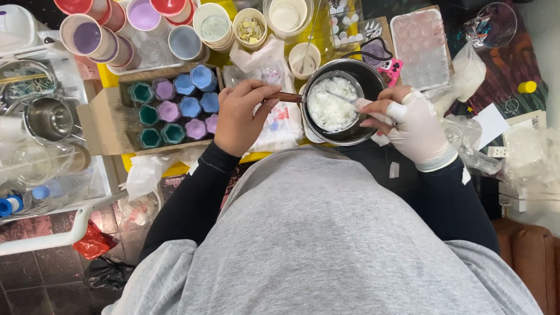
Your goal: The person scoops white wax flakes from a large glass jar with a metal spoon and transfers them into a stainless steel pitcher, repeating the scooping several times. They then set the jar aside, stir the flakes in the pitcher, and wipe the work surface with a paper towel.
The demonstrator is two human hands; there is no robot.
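Both hands are on the small saucepan of white flakes, which sits in the middle of the worktable straight ahead of me. My left hand, bare, is closed around the wooden handle, which sticks out from the saucepan toward my left, so its long axis runs side to side across my front. My right hand, in a thin white glove, rests at the saucepan's right rim and pinches a slim metal stirrer whose tip lies in the white flakes; the stirrer slants from my fingers toward the middle of the saucepan. Each hand is equally close, one on either side. Left of the saucepan, just past my left hand, a cardboard box holds small cups of teal, purple and blue. Beyond the saucepan stand round tubs and a small white cup; to its right lies a clear mould tray.
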